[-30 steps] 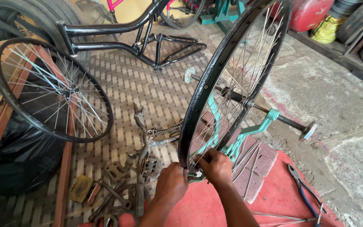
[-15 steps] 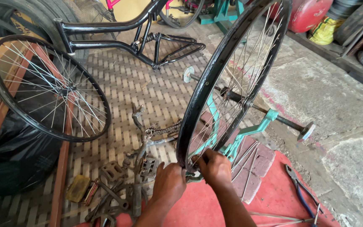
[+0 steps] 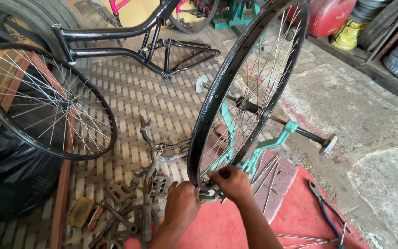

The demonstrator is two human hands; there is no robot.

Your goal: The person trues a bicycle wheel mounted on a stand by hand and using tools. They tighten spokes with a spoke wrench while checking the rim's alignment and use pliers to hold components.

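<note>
A black spoked bicycle wheel stands upright in a teal truing stand, its axle resting across the stand's arms. My left hand grips the outside of the rim at its lowest point. My right hand reaches inside the rim at the bottom, fingers pinched on a spoke end near the rim. Both hands sit over a red mat.
A second black wheel leans at the left. A black bicycle frame lies on the woven floor mat. Pedals, cranks and a chain are scattered near my left hand. Blue-handled pliers and loose spokes lie at right.
My hands stay at the bottom of the rim. The view has shifted slightly, and the wheel looks barely moved.
</note>
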